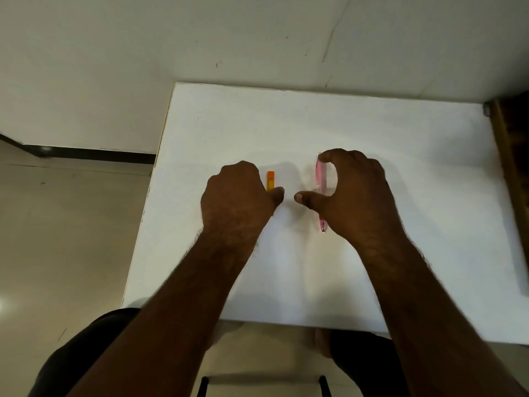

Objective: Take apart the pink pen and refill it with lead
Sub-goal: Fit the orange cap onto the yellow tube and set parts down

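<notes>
The pink pen (321,193) lies on the white table (415,224) pointing near-to-far, with the right hand (355,196) arched over it, fingers curled toward its far end and thumb stuck out left, though I cannot tell if it truly grips yet. The left hand (237,196) is curled beside the small orange lead case (270,181), and whether it holds it is hidden. A careless pull could scatter small parts or snap thin lead; there is bare table to the right and far side, but the left edge is close.
</notes>
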